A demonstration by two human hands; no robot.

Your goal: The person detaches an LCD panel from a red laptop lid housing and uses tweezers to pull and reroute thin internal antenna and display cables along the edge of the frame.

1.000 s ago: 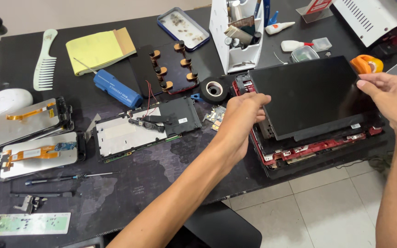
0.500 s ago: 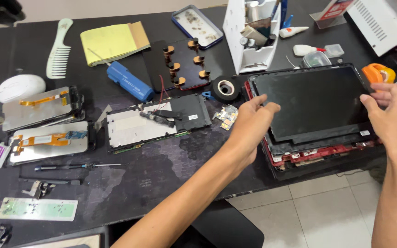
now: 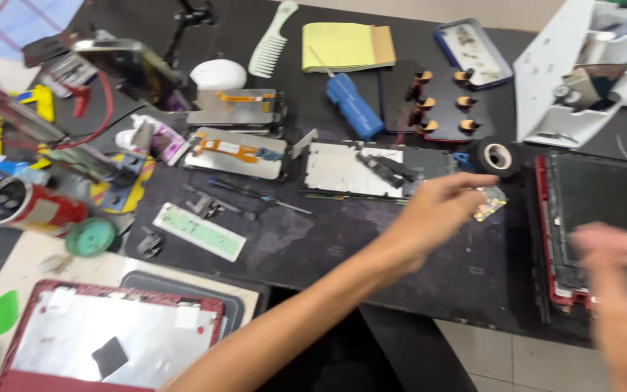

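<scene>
L hand (image 3: 433,210) reaches over black counter (image 3: 313,243), fingers (image 3: 473,183) loosely apart, tips just beside small shiny chip piece (image 3: 489,203), near tape roll (image 3: 498,156). R hand (image 3: 622,290) blurred over dark panel in red tablet frame (image 3: 556,232), near right; fingers' state can't tell.

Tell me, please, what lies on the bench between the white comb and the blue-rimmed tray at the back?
In the head view, a yellow notepad lies between the white comb and the blue-rimmed tray, apart from both.
</scene>
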